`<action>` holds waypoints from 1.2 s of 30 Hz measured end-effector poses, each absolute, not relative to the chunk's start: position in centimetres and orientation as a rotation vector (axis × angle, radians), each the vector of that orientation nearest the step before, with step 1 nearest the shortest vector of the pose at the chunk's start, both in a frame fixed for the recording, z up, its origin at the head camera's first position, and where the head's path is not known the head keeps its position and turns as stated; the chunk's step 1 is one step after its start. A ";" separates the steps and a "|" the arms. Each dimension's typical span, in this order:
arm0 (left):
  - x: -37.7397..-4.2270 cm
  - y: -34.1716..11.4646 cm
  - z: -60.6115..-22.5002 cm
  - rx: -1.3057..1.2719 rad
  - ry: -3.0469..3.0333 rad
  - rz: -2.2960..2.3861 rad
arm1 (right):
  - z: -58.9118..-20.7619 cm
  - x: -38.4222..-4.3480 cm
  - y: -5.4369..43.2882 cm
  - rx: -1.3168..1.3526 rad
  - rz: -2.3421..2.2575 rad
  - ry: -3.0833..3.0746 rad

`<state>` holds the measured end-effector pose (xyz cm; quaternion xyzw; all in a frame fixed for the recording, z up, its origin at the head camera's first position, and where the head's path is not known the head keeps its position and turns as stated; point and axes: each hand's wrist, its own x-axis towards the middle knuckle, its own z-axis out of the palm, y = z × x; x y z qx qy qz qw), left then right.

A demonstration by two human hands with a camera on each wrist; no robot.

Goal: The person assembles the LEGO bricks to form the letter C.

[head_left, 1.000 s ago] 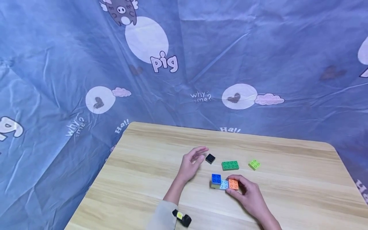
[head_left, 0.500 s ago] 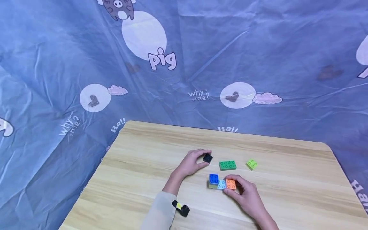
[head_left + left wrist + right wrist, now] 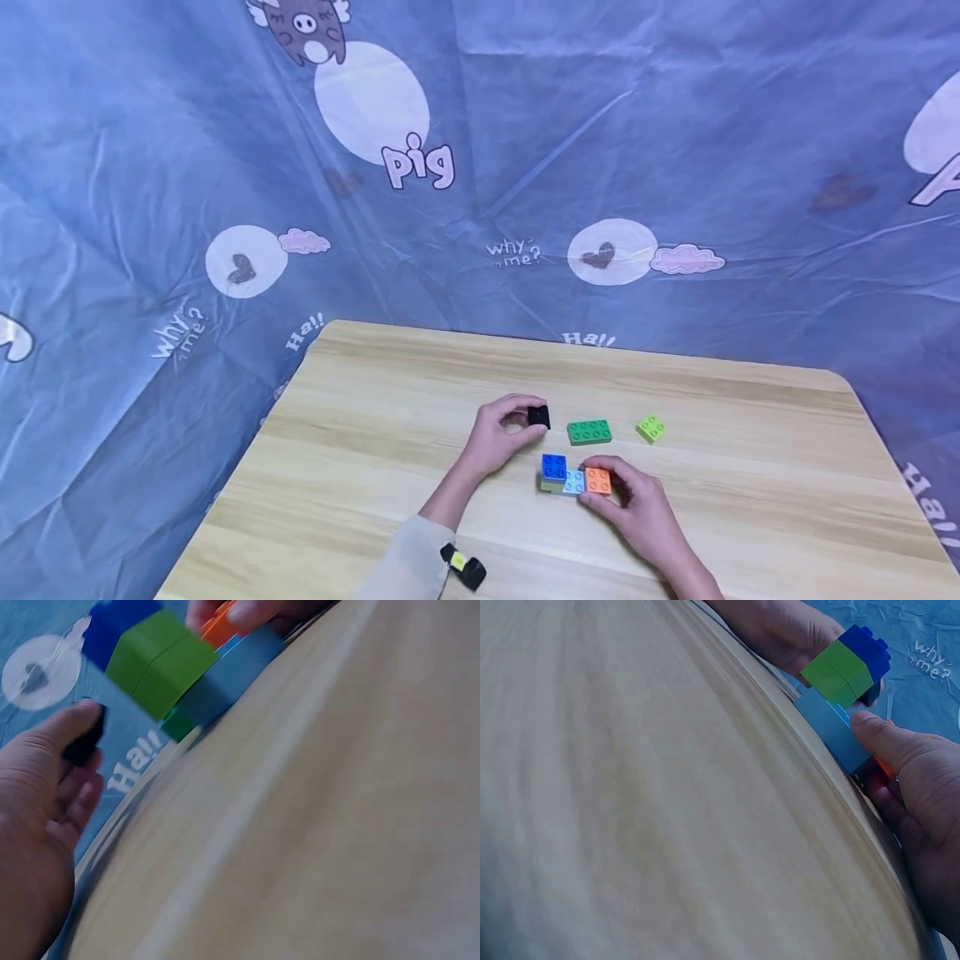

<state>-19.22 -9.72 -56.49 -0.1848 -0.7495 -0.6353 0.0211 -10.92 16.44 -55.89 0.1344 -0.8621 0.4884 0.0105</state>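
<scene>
Head view: black brick (image 3: 538, 417) pinched by left grip (image 3: 497, 435), orange brick (image 3: 597, 481) by right grip (image 3: 642, 505); green brick (image 3: 589, 432) could be knocked if left is swung right too low.

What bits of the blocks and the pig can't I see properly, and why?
Right wrist view: most of the orange brick, hidden by the right hand.
Left wrist view: part of the black brick, hidden by the left hand.
Head view: the black brick's studs, too small and dark to count.
Head view: the printed pig's top, cut off by the top edge.
</scene>
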 end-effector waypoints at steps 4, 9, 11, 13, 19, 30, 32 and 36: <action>-17.6 -9.5 -56.2 -0.516 -2.187 -2.123 | -56.1 -11.0 16.6 0.422 1.530 -2.680; -15.7 -9.1 -56.1 -0.573 -2.023 -2.255 | -56.3 -11.0 16.7 0.455 1.529 -2.655; -15.0 -8.9 -56.2 -0.633 -1.979 -2.267 | -56.3 -10.9 16.7 0.457 1.521 -2.655; -14.5 -8.6 -56.3 -0.698 -1.938 -2.267 | -56.4 -11.0 16.7 0.461 1.511 -2.654; -13.8 -8.0 -56.5 -0.800 -1.879 -2.244 | -56.5 -11.1 16.8 0.470 1.504 -2.645; -13.6 -8.2 -56.1 -0.837 -1.985 -2.125 | -56.5 -11.1 16.7 0.491 1.522 -2.632; -13.6 -8.2 -56.0 -0.859 -2.003 -2.094 | -56.4 -11.1 16.7 0.486 1.525 -2.635; -13.5 -8.2 -55.8 -0.897 -2.046 -2.017 | -56.3 -11.1 16.6 0.481 1.507 -2.644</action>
